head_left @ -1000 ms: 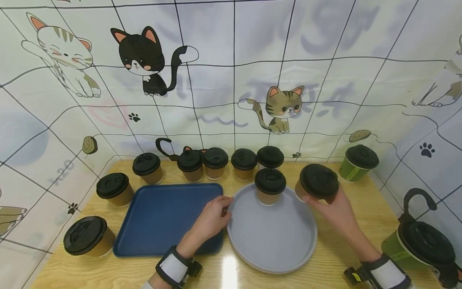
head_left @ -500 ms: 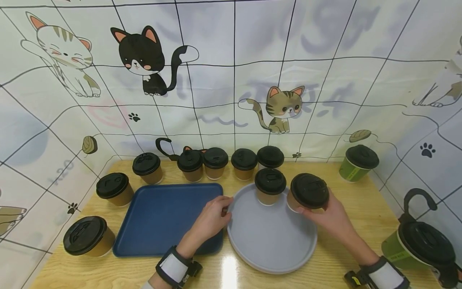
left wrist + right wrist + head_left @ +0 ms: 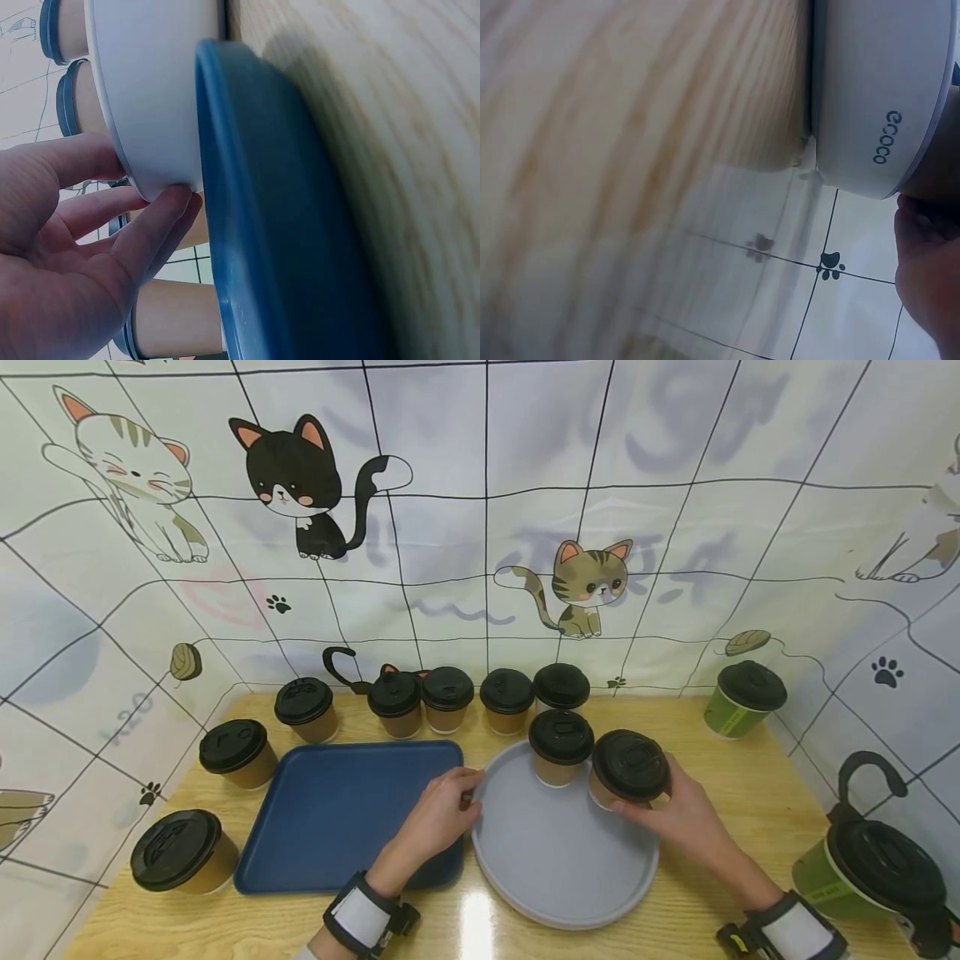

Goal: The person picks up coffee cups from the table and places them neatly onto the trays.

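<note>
My right hand [image 3: 693, 814] grips a brown paper cup [image 3: 630, 768] with a black lid over the back right part of a round grey tray [image 3: 566, 868]. Whether its base touches the tray, I cannot tell. Another lidded brown cup [image 3: 561, 747] stands upright on the tray's back edge, just left of the held one. At the tray's left rim is my left hand [image 3: 441, 814], its fingers pinching the edge; the left wrist view has these fingers [image 3: 161, 225] against the pale side wall. In the right wrist view the tray wall [image 3: 881, 97] hides most of the held cup.
A blue rectangular tray [image 3: 337, 818] lies left of the round one, close to it. Several lidded brown cups line the back and left, one [image 3: 183, 852] at front left. Green cups stand at back right [image 3: 742, 697] and front right [image 3: 862, 868]. A patterned cloth [image 3: 450, 527] backs the table.
My right hand has brought its cup left and toward me, from the tray's right back edge to over the tray beside the other cup. The left hand has stayed at the rim.
</note>
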The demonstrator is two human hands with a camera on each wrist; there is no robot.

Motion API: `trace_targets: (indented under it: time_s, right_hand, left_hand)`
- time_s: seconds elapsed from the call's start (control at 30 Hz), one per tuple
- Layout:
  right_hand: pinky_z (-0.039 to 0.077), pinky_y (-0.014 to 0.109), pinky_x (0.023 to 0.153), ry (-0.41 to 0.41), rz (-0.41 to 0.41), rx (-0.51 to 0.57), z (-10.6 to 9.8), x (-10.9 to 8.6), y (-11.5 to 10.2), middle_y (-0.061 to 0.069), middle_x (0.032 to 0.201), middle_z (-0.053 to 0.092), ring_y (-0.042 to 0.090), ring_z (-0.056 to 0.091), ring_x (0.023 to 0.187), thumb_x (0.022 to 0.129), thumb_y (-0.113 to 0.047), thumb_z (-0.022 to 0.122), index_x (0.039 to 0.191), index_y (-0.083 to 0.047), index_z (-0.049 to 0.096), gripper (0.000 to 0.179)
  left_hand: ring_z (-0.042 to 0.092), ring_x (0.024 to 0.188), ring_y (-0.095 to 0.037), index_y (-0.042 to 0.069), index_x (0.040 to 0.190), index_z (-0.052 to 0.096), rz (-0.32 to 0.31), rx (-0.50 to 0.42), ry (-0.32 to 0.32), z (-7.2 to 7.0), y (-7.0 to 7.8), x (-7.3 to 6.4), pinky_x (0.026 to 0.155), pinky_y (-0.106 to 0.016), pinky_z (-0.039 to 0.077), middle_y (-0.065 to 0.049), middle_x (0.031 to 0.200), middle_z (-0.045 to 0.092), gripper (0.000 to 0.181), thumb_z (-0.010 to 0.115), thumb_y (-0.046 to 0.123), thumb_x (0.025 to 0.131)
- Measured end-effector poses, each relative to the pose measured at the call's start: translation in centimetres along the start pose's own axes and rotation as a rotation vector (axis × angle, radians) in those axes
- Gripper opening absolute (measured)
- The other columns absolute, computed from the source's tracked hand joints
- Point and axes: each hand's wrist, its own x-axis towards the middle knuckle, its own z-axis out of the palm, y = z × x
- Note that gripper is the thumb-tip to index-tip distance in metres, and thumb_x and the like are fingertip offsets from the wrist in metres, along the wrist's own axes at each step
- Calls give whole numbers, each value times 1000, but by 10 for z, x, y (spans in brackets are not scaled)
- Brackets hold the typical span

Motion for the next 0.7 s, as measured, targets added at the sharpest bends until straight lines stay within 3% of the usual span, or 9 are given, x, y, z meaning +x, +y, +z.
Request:
trace_targets:
  time_s: [0.7]
  right_hand:
    - [32,71,110,-126,-1,65,3,-2,17,28,148,49,51,41,140,79,-36,92,150,4,40,97]
  left_hand:
    - [62,91,-17,-6,136,64,-6,-4,-2,0,1,-1,70,-27,51,-18,132,64,42,67,-1,95]
